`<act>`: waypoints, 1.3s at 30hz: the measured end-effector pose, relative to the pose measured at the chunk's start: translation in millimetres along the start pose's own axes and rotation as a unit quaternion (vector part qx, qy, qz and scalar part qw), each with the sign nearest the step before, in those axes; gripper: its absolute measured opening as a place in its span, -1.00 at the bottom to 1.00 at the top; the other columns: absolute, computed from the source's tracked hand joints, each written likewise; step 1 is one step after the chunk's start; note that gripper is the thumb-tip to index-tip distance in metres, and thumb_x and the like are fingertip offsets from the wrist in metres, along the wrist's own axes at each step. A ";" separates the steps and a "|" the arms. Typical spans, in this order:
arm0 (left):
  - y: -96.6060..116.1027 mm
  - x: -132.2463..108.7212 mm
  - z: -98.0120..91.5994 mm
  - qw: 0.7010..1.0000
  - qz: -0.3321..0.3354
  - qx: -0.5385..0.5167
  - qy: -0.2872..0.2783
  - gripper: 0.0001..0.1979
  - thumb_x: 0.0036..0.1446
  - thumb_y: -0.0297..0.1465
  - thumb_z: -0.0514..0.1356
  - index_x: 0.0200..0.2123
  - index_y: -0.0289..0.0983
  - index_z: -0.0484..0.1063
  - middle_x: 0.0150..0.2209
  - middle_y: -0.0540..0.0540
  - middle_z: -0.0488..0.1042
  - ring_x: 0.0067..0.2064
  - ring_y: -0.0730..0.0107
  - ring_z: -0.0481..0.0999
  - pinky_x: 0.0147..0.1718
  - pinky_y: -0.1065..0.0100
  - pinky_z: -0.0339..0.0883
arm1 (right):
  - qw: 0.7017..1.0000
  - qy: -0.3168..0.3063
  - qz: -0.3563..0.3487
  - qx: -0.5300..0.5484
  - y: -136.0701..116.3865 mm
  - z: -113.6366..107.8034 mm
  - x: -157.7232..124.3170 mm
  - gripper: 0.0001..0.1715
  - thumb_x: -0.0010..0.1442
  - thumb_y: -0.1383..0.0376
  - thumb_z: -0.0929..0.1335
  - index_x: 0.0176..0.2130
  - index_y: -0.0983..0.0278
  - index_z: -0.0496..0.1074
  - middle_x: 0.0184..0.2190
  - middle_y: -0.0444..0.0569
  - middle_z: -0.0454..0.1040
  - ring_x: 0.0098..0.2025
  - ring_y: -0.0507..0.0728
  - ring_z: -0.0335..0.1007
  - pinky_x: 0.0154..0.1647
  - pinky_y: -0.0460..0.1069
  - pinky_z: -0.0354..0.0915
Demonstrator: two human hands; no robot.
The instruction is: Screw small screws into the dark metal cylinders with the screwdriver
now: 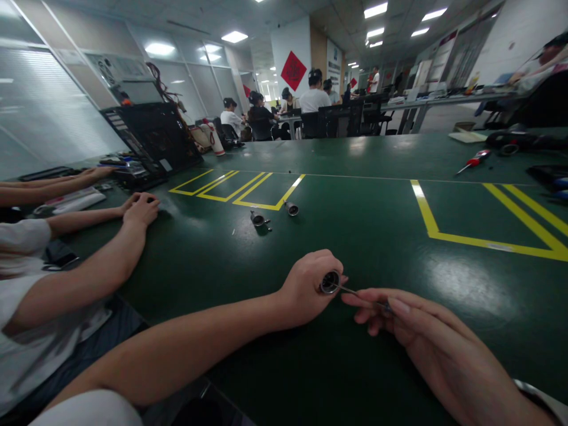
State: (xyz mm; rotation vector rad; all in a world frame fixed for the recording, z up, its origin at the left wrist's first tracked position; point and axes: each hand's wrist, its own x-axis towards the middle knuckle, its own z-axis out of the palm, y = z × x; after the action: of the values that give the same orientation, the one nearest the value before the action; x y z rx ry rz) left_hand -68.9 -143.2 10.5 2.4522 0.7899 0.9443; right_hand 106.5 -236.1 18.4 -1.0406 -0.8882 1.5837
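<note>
My left hand (313,287) is closed around a small round metal cup-like part (329,282), its open rim turned towards me. My right hand (412,322) pinches a thin metal tool (355,291), whose exact kind I cannot make out. The tool's far end reaches the mouth of the metal part; how deep it goes is hidden. Farther off on the green table (377,219) lie two similar metal parts: one cup-like part (257,219) with small bits beside it, and another cup-like part (291,208) to its right.
On my left a co-worker's hands (141,208) rest on the table, with another person's forearms (66,183) beyond. Yellow tape (437,234) marks the tabletop. A red-handled screwdriver (477,160) lies at the far right. A black equipment case (155,142) stands at the back left.
</note>
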 end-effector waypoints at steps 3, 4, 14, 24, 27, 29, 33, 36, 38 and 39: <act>-1.4 0.9 1.0 0.999 0.005 -0.035 0.000 -0.84 0.08 -0.46 0.17 -0.49 -0.29 0.23 -0.50 0.04 0.27 -0.46 0.52 0.27 -0.45 0.46 0.16 | 1.000 -0.001 -0.008 0.006 0.7 -0.1 0.1 -0.67 0.06 0.07 0.38 -0.23 0.16 0.59 -0.17 0.04 0.56 -0.17 0.20 0.39 -0.18 0.05 0.29; -1.8 1.1 1.4 0.999 0.007 -0.048 -0.001 -0.82 0.07 -0.45 0.19 -0.50 -0.29 0.22 -0.50 0.04 0.27 -0.46 0.53 0.26 -0.46 0.47 0.15 | 1.000 0.001 -0.009 0.007 0.6 0.5 0.3 -0.67 0.06 0.07 0.39 -0.23 0.16 0.59 -0.19 0.04 0.56 -0.18 0.20 0.40 -0.18 0.05 0.29; -0.9 1.1 0.2 0.999 -0.017 0.022 -0.025 -0.88 0.10 -0.47 0.13 -0.47 -0.29 0.26 -0.48 0.02 0.29 -0.44 0.50 0.28 -0.45 0.45 0.15 | 0.991 0.040 -0.032 -0.124 11.4 -7.6 -7.7 -0.64 0.11 0.02 0.34 -0.19 0.13 0.57 -0.15 0.02 0.54 -0.11 0.24 0.37 -0.06 0.12 0.26; -2.4 1.0 0.0 1.000 0.004 -0.011 -0.014 -0.85 0.10 -0.46 0.14 -0.49 -0.29 0.24 -0.49 0.02 0.29 -0.45 0.51 0.28 -0.44 0.45 0.16 | 0.995 0.024 -0.028 -0.089 1.0 1.3 -3.0 -0.66 0.05 0.04 0.37 -0.26 0.16 0.60 -0.26 0.04 0.56 -0.26 0.19 0.39 -0.23 0.06 0.31; -4.3 2.2 0.5 0.999 0.002 -0.034 -0.015 -0.84 0.09 -0.43 0.16 -0.50 -0.29 0.24 -0.50 0.03 0.28 -0.46 0.52 0.27 -0.45 0.46 0.16 | 0.998 0.017 -0.027 -0.057 -3.5 3.4 -3.4 -0.68 0.05 0.07 0.37 -0.27 0.17 0.60 -0.24 0.05 0.57 -0.26 0.17 0.39 -0.27 0.02 0.30; -4.9 3.1 0.2 0.998 -0.002 -0.051 -0.028 -0.83 0.07 -0.42 0.17 -0.51 -0.29 0.23 -0.51 0.03 0.28 -0.46 0.52 0.27 -0.46 0.46 0.16 | 0.999 0.014 -0.021 -0.045 -4.2 3.2 -3.3 -0.69 0.06 0.08 0.37 -0.26 0.18 0.60 -0.23 0.05 0.57 -0.25 0.17 0.40 -0.27 0.02 0.30; -4.6 4.5 -1.0 0.995 0.006 -0.082 -0.056 -0.83 0.05 -0.43 0.18 -0.51 -0.29 0.23 -0.51 0.04 0.27 -0.48 0.54 0.26 -0.47 0.47 0.16 | 0.999 0.018 -0.021 -0.037 -3.8 3.1 -1.7 -0.69 0.09 0.09 0.36 -0.25 0.18 0.59 -0.24 0.04 0.57 -0.25 0.18 0.40 -0.26 0.04 0.30; -3.8 4.5 -1.1 0.996 0.015 -0.068 -0.060 -0.84 0.06 -0.45 0.17 -0.50 -0.30 0.24 -0.50 0.04 0.27 -0.48 0.54 0.25 -0.47 0.47 0.15 | 0.997 0.036 -0.031 -0.065 -0.2 1.1 -2.5 -0.68 0.10 0.07 0.36 -0.26 0.18 0.59 -0.24 0.05 0.57 -0.23 0.22 0.40 -0.22 0.08 0.31; -3.2 3.9 -0.9 0.997 0.014 -0.039 -0.061 -0.86 0.08 -0.46 0.16 -0.49 -0.30 0.25 -0.49 0.03 0.28 -0.46 0.53 0.26 -0.46 0.46 0.15 | 0.993 0.049 -0.037 -0.100 4.2 -2.1 -4.6 -0.68 0.11 0.06 0.36 -0.25 0.17 0.59 -0.22 0.04 0.56 -0.19 0.24 0.39 -0.17 0.10 0.31; -3.0 3.6 -0.8 0.998 0.010 -0.023 -0.063 -0.87 0.08 -0.46 0.15 -0.49 -0.30 0.26 -0.48 0.02 0.29 -0.46 0.52 0.27 -0.46 0.46 0.15 | 0.991 0.054 -0.038 -0.117 6.4 -3.8 -5.7 -0.68 0.12 0.06 0.36 -0.24 0.16 0.59 -0.21 0.04 0.56 -0.17 0.25 0.39 -0.13 0.12 0.30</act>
State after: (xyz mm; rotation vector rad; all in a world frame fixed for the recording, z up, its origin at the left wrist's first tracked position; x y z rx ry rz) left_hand -68.3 -138.5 11.2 2.4561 0.6935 0.7970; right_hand 108.5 -242.9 12.3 -1.2284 -1.0446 1.3693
